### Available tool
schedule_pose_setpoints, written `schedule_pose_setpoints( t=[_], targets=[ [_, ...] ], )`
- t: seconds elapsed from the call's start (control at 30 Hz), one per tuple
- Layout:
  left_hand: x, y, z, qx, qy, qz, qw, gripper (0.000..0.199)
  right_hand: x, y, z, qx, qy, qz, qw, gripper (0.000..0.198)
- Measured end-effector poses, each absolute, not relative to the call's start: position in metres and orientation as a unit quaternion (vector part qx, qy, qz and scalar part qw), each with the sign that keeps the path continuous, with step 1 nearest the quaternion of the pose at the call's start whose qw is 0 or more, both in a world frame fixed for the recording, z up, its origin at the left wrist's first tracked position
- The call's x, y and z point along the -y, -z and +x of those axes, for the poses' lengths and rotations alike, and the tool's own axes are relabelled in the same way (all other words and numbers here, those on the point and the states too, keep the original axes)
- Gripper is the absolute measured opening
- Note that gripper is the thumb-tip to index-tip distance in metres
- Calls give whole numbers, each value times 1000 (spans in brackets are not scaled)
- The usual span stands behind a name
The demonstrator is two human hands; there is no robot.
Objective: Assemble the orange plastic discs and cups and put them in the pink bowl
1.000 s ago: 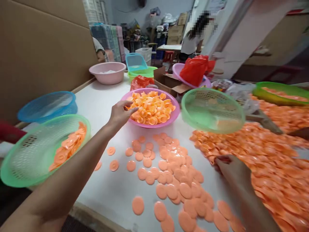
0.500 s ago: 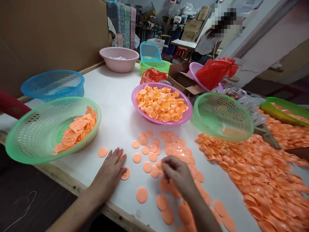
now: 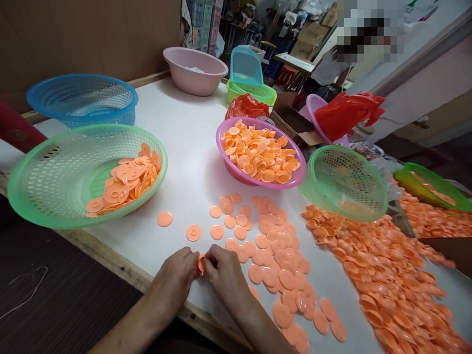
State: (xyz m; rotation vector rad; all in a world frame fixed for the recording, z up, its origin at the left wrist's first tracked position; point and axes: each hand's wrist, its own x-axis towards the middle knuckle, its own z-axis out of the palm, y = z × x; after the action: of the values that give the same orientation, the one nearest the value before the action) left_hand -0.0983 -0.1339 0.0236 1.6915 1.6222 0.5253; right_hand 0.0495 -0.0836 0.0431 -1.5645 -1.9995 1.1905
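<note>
Near the table's front edge, my left hand [image 3: 176, 276] and my right hand [image 3: 225, 273] meet with fingers closed on a small orange plastic disc [image 3: 201, 264]. The fingers cover part of it, and the disc is tilted on edge. Just beyond the hands lies a single flat orange disc with a raised ring [image 3: 193, 232]. Many more loose orange discs [image 3: 285, 255] spread over the white table right of my right hand. A light green basket [image 3: 47, 182] on the left holds a heap of such discs.
A pink basin [image 3: 230, 169] of orange cup-shaped pieces stands mid-table. Right of it is another green basket [image 3: 330, 184] beside a big pile of orange pieces [image 3: 387, 280]. A blue basket [image 3: 81, 105] and a pale pink tub [image 3: 195, 78] stand farther back. A person [image 3: 328, 69] is in the background.
My left hand, flat on the table over discs before, has drawn back and closed. My right hand has moved left from the spread discs to meet it at one disc. The view has shifted.
</note>
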Motion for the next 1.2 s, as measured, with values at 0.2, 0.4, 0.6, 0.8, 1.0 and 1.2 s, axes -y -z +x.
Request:
schedule_pose_setpoints(
  t=[0.2, 0.4, 0.6, 0.8, 1.0, 1.2],
  targets=[
    [123, -33, -107, -607, -297, 532, 510, 18, 88, -43, 44, 726, -391, -544, 156, 22],
    [119, -22, -100, -640, -329, 471, 510, 25, 99, -38, 43, 714, -399, -542, 191, 20],
    [122, -16, -105, -657, -311, 488, 484, 27, 111, -31, 41, 730, -362, -544, 201, 16],
    [122, -5, -108, -671, -324, 495, 447, 30, 117, -17, 39, 724, -331, -553, 246, 14],
    [122, -17, -103, -650, -355, 415, 529, 52, 122, -9, 50, 693, -328, -529, 364, 14],
    [139, -58, -74, -612, -448, 373, 534, 51, 131, -35, 67, 651, -355, -490, 458, 9]
  ],
)
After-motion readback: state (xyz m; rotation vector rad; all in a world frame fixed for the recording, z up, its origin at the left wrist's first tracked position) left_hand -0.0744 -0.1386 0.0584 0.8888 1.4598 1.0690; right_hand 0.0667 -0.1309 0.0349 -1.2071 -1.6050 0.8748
